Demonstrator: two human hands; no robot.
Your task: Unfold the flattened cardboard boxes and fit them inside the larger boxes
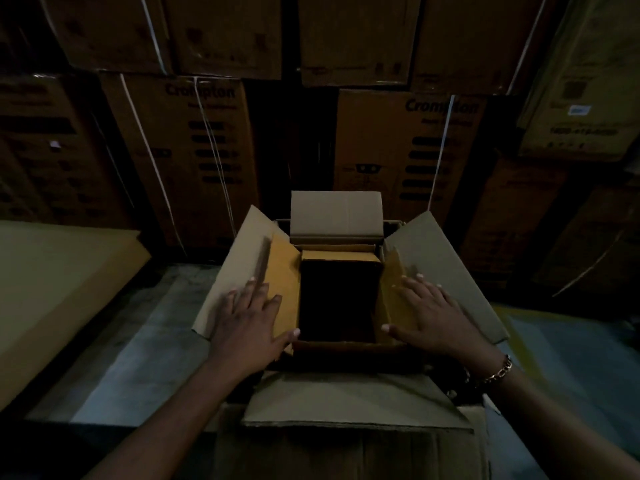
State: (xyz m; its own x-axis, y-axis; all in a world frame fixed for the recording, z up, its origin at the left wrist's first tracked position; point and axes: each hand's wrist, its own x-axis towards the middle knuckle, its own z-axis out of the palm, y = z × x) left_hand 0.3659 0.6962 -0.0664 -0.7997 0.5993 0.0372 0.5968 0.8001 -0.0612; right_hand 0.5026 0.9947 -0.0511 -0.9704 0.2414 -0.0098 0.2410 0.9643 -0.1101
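Two flat, empty palms, left hand [249,317] and right hand [433,313], flank the yellow-brown cardboard inner box [341,259], centre frame, equally near.

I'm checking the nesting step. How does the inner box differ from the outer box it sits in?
The inner box is narrower and sits inside the outer box. The inner box's side flaps are bright yellow-brown; the outer box's are dull grey-brown and wider. The inner box's side flaps lie on the outer box's, under the flat left hand and right hand. Both boxes are open cardboard, flaps spread.
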